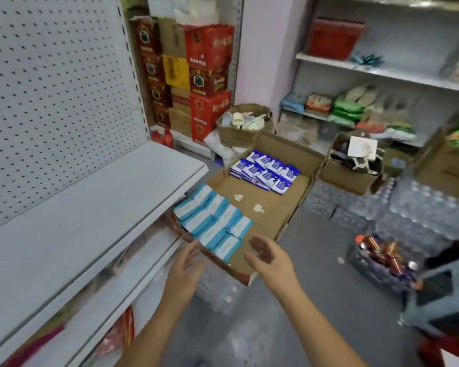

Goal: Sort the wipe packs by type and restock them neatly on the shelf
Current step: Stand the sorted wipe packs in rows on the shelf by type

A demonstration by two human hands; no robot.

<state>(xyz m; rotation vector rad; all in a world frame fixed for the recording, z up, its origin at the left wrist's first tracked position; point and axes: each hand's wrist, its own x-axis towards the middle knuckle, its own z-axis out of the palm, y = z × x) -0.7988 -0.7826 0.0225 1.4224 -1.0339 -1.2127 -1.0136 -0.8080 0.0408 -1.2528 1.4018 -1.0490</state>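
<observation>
Light-blue wipe packs [214, 223] seen in cardboard tray [289, 202], between left hand [186, 263] and right hand [269, 256]; fingers straight, loosely together, nothing gripped.

Head cam, looking fwd & down, close over both hands, one view only

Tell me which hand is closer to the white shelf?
Left. The left hand hovers beside the shelf; the right hand is farther out, over the near end of the box.
</observation>
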